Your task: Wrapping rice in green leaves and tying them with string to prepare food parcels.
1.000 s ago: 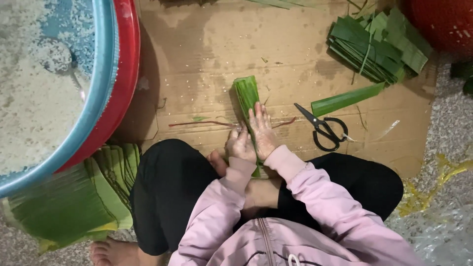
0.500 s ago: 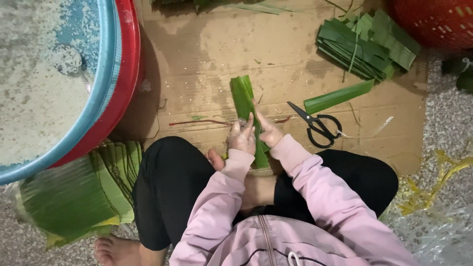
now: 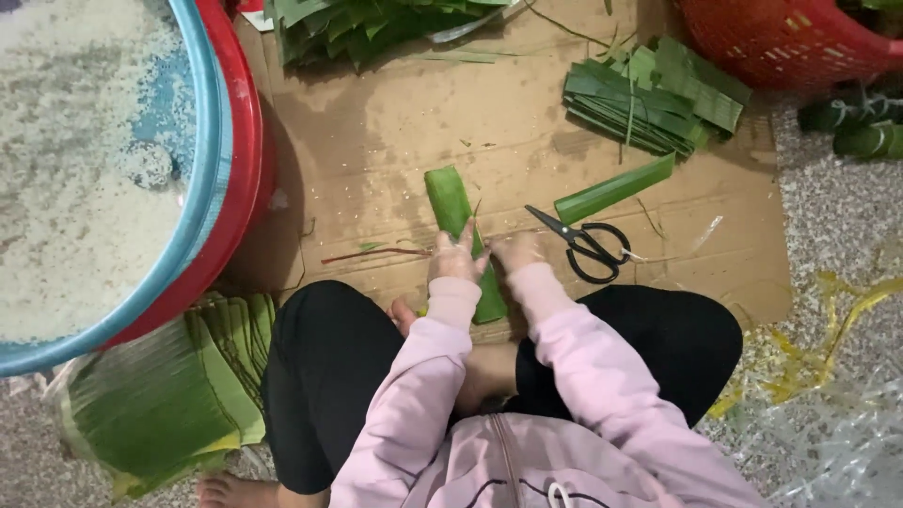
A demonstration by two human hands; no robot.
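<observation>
At the far left a blue basin (image 3: pixel 212 179) filled with white rice was seen, set inside a red basin (image 3: pixel 246 160). Below it, a stack of broad green leaves (image 3: pixel 160 395) lay on the floor beside the person's knee. Further along, at the top edge, a loose heap of leaves (image 3: pixel 376 28) was spread over the brown cardboard sheet (image 3: pixel 395 132).

In the middle, a long folded leaf strip (image 3: pixel 450 202) was laid flat on the cardboard, running from the middle of the sheet down to the person's lap. The left hand (image 3: pixel 456 259) was pressed on top of it, fingers spread and flat, nothing gripped. Just beside it, the right hand (image 3: pixel 515 249) was rested at the strip's right edge; it was blurred, and whether anything was pinched could not be told.

To the right, black-handled scissors (image 3: pixel 588 246) were lying apart from the hand, with a single cut leaf piece (image 3: pixel 616 188) above them. A bundle of trimmed leaves (image 3: pixel 649 99) and a red basket (image 3: pixel 790 38) were found at the upper right.
</observation>
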